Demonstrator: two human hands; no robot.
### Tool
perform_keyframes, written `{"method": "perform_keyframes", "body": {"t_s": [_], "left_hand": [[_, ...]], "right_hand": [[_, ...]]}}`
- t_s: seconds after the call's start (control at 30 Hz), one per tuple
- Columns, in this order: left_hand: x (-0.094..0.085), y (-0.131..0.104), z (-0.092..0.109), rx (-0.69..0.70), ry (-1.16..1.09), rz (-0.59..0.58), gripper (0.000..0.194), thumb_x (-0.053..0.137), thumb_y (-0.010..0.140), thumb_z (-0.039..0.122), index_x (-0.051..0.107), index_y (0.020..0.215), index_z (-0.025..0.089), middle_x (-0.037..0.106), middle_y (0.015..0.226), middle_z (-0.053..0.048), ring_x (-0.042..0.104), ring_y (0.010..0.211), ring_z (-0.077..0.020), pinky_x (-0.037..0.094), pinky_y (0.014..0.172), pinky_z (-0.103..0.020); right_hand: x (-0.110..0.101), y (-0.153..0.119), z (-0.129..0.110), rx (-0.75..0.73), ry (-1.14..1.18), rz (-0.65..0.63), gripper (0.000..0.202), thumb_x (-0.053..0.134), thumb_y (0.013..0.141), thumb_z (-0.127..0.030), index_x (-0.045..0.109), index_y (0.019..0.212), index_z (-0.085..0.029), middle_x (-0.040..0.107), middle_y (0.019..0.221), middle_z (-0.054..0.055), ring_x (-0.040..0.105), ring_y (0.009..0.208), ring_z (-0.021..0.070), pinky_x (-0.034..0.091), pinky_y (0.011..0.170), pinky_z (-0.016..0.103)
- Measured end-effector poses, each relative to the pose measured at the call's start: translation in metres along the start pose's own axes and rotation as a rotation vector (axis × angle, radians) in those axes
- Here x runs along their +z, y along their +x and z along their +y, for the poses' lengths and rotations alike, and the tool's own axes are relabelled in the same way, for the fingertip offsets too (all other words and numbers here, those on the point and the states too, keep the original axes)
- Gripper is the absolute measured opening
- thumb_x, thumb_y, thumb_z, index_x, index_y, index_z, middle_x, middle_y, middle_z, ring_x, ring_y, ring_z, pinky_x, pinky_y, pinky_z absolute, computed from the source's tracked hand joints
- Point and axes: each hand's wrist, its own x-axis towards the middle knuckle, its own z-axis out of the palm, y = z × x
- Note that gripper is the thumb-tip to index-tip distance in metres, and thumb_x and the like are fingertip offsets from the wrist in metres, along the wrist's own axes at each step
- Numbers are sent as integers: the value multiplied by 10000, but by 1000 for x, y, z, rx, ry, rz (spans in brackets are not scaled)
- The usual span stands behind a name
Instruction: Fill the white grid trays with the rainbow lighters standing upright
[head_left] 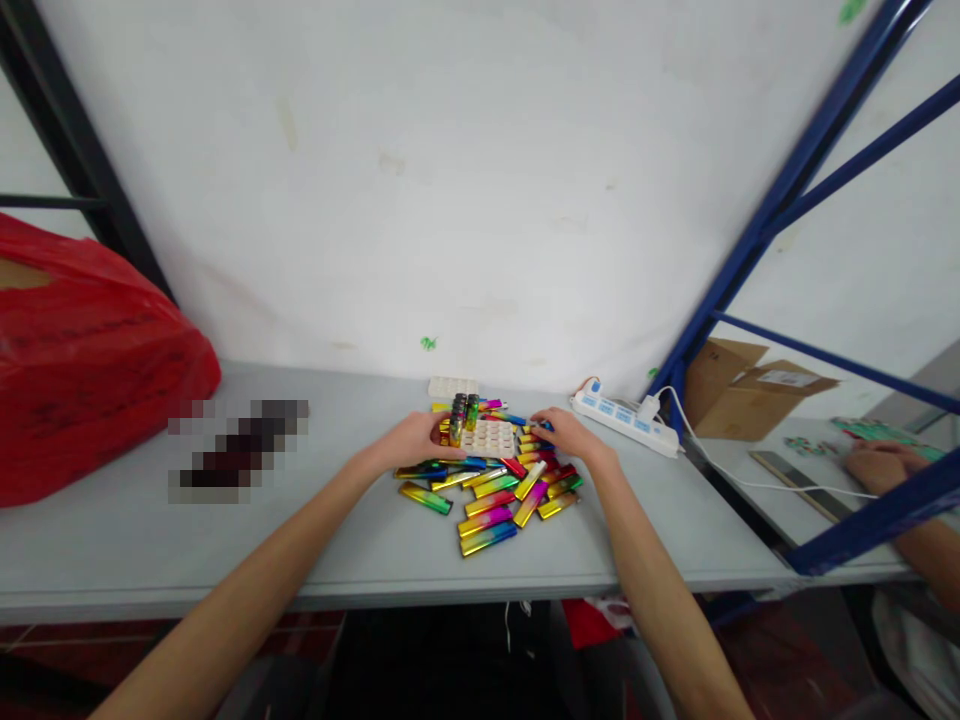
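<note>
A white tray with rows of holes (pixel 489 438) lies among colourful metallic lighters (pixel 487 522) on the grey table. Several lighters (pixel 472 410) stand upright at the tray's left end. My left hand (pixel 422 440) is wrapped round that end of the tray, with its fingers beside the upright lighters. On the right, my right hand (pixel 564 434) has its fingertips closed at the back right of the loose lighters; what they pinch is too small to make out. A second white tray (pixel 452 386) lies behind, near the wall.
A red plastic bag (pixel 97 370) fills the table's left side. A white power strip (pixel 626 424) with a cable lies right of the lighters. Beyond the blue rack post (pixel 739 260) are a cardboard box (pixel 742 395) and another person's hands (pixel 881 465).
</note>
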Motion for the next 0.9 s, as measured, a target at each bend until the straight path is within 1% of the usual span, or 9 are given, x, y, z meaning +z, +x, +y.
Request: {"method": "perform_keyframes", "body": {"t_s": [0.23, 0.3, 0.37, 0.43, 0.53, 0.6, 0.67, 0.77, 0.9], "left_hand": [[0, -1, 1, 6, -16, -4, 661, 706, 688, 700, 641, 1059, 157, 694, 802, -33, 602, 683, -215, 360, 568, -275], [-1, -1, 1, 10, -15, -7, 675, 700, 692, 707, 639, 1072, 153, 688, 792, -28, 598, 672, -212, 354, 564, -275], [-1, -1, 1, 15, -13, -12, 692, 700, 690, 714, 639, 1083, 148, 687, 798, -31, 597, 672, -212, 355, 566, -276], [-1, -1, 0, 10, -9, -14, 711, 702, 684, 721, 640, 1094, 143, 689, 812, -37, 596, 676, -213, 357, 569, -278], [-1, -1, -1, 0, -1, -14, 735, 708, 677, 727, 638, 1113, 140, 682, 806, -39, 587, 672, -210, 353, 565, -277], [0, 0, -2, -2, 0, -14, 744, 707, 676, 734, 635, 1124, 145, 670, 777, -29, 575, 661, -205, 345, 553, -272], [1, 0, -3, -4, -1, -15, 753, 706, 675, 740, 631, 1132, 147, 663, 767, -24, 568, 652, -201, 343, 545, -269], [2, 1, -4, 2, -1, -16, 765, 707, 679, 738, 625, 1143, 135, 670, 790, -32, 567, 650, -197, 347, 548, -271], [2, 1, -5, 14, 16, -10, 773, 697, 686, 749, 620, 1156, 140, 666, 766, -22, 570, 646, -197, 335, 542, -268]], "right_hand": [[-2, 1, 5, 19, -18, -32, 194, 648, 897, -199, 749, 1057, -155, 715, 953, 93, 635, 893, 199, 451, 833, 284], [-1, 1, 2, 26, -20, 38, 160, 635, 905, -210, 742, 1010, -153, 700, 965, 97, 627, 894, 193, 446, 831, 277], [-1, 1, -3, 54, 14, 157, 195, 561, 955, -224, 702, 1068, -150, 698, 982, 102, 632, 882, 185, 445, 819, 273], [-2, 2, -8, 96, 79, 261, 257, 470, 1006, -254, 639, 1170, -151, 709, 897, 79, 643, 815, 185, 447, 774, 278], [-5, 5, -17, 99, 145, 366, 293, 447, 1018, -317, 615, 1204, -166, 717, 830, 56, 648, 754, 196, 440, 740, 289], [-6, 7, -23, 75, 156, 420, 278, 497, 990, -351, 653, 1137, -174, 719, 848, 59, 637, 743, 194, 433, 734, 289], [-6, 9, -29, 81, 152, 451, 261, 547, 955, -389, 681, 977, -167, 685, 764, 45, 590, 672, 180, 410, 684, 281], [-3, 11, -39, 95, 156, 480, 376, 539, 945, -470, 596, 711, -181, 590, 645, 24, 500, 601, 159, 361, 622, 280], [1, 10, -55, 86, 355, 482, 464, 357, 1019, -510, 547, 736, -195, 593, 672, 18, 527, 627, 154, 372, 637, 275]]}}
